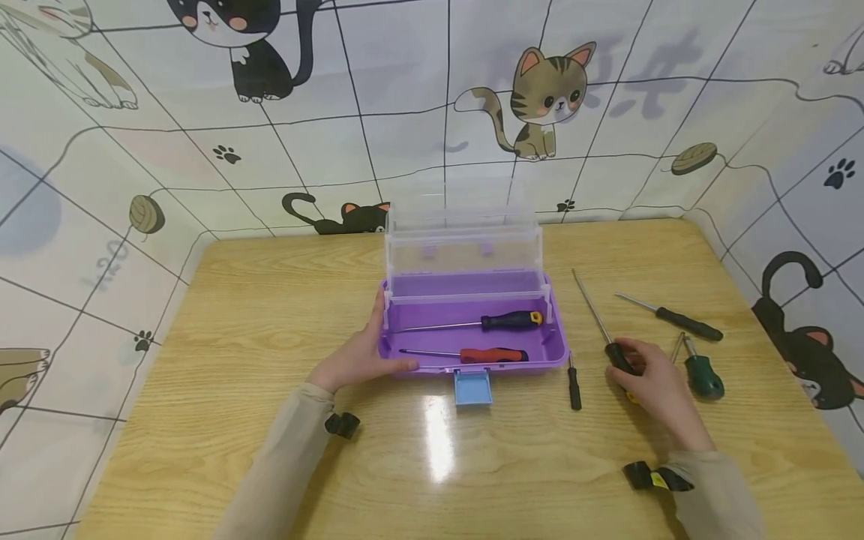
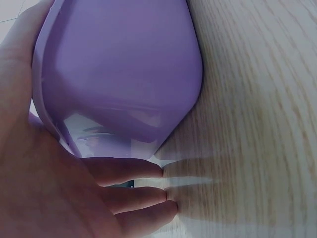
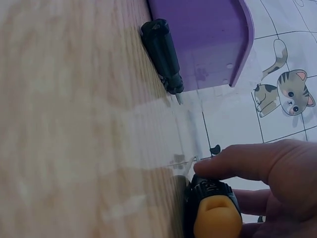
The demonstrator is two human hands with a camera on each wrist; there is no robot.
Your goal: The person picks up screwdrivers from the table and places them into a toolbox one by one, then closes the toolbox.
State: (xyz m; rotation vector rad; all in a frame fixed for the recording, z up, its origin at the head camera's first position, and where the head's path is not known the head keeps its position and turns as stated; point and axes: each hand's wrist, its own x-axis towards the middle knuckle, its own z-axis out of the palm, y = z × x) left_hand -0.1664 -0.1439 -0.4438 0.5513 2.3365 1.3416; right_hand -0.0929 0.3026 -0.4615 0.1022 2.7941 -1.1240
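right hand, gripping screwdriver handle

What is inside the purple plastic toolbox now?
Two screwdrivers lie in the purple plastic toolbox: a black-handled screwdriver and a red-handled screwdriver. The clear raised tray hides the back part.

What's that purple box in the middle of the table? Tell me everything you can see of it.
The purple box looks like glossy plastic, with rounded corners. It stands open on the wooden table; clear tiered trays rise at its back, and a light blue latch hangs from its front edge. Two screwdrivers lie inside, one black-handled, one red-handled. The left hand rests against its left front corner with nearly straight fingers.
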